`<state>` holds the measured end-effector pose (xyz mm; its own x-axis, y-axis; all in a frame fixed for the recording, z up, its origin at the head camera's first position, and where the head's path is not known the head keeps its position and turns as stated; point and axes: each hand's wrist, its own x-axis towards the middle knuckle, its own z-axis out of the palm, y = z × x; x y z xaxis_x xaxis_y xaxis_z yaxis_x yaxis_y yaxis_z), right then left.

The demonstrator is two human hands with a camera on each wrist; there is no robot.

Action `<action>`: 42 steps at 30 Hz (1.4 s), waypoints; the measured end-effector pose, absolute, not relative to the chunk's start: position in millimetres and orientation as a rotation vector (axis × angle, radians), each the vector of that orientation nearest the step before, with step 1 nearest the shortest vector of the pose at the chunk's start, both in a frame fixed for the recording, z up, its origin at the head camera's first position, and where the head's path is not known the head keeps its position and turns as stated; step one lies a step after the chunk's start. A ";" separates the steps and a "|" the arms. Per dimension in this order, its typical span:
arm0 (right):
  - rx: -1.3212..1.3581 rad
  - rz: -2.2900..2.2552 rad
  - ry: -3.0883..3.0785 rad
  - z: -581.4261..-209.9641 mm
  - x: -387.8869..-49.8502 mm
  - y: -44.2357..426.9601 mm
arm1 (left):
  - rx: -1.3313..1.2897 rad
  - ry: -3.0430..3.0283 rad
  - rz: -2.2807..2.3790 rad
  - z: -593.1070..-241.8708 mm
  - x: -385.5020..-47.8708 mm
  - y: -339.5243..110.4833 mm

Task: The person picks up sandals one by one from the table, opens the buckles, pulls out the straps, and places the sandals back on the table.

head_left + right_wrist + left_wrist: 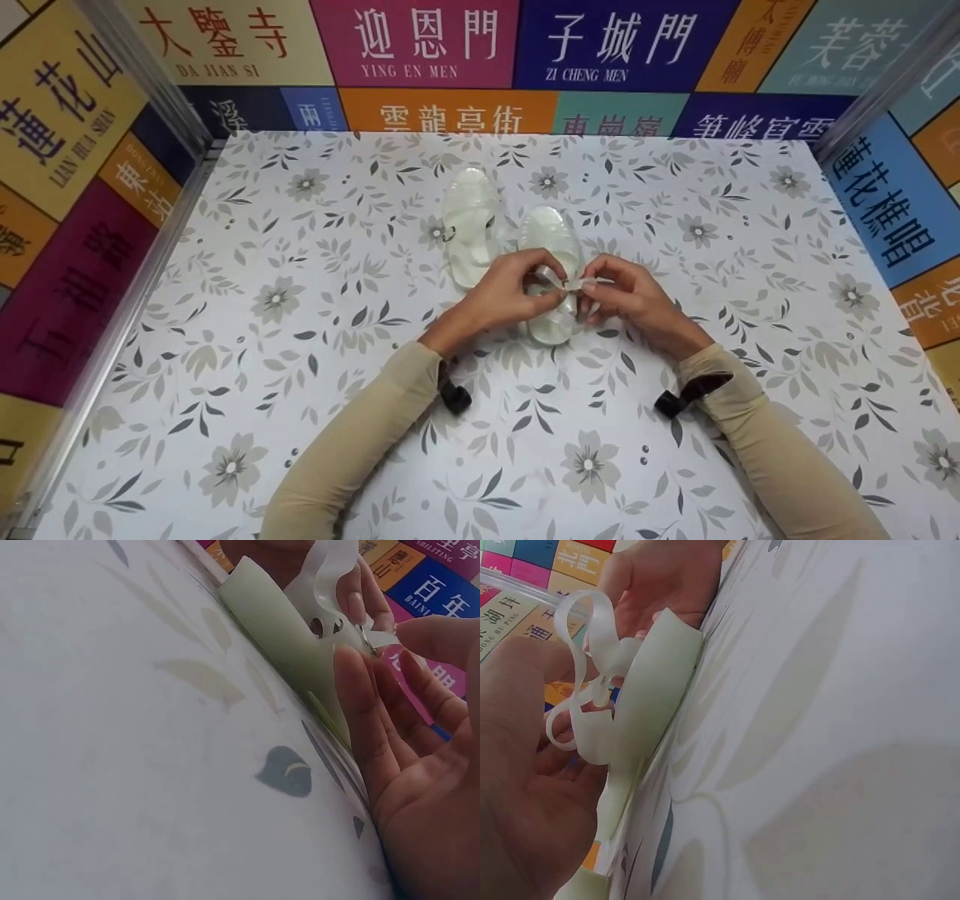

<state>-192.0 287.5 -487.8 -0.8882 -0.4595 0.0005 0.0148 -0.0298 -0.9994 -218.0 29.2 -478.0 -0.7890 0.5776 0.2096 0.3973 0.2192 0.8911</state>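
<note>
Two pale, translucent greenish-white sandals stand side by side on the table. Over the nearer, right-hand sandal [553,330], both hands meet at its thin strap [574,284]. My left hand [510,291] pinches the strap near a small metal buckle [367,639] from the left side. From the right, my right hand [634,296] pinches the strap's end between thumb and fingertips. In the left wrist view the strap [600,615] loops up above the sandal's sole [660,679]. The other sandal [471,251] lies untouched, left of and slightly behind the first; fingers partly hide the buckle.
A white table covering [360,420] with grey leaves and flowers spreads under everything. Colourful panels [427,45] with large lettering border the table at the back and both sides. Dark bands with small camera mounts [455,396] sit on both wrists.
</note>
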 end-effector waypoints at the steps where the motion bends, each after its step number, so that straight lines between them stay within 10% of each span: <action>1: -0.461 -1.986 1.917 -487.6 -191.8 287.5 | 0.943 2.328 1.604 -478.1 -217.9 29.2; 42: -0.457 -1.961 1.948 -486.1 -191.0 283.4 | 1.081 2.295 1.616 -479.2 -218.0 28.7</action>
<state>-191.0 283.4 -486.1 -0.8911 -0.4538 -0.0097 0.0126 -0.0034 -0.9999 -218.0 28.7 -479.2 -0.7340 0.6175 0.2826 0.4742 0.1681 0.8642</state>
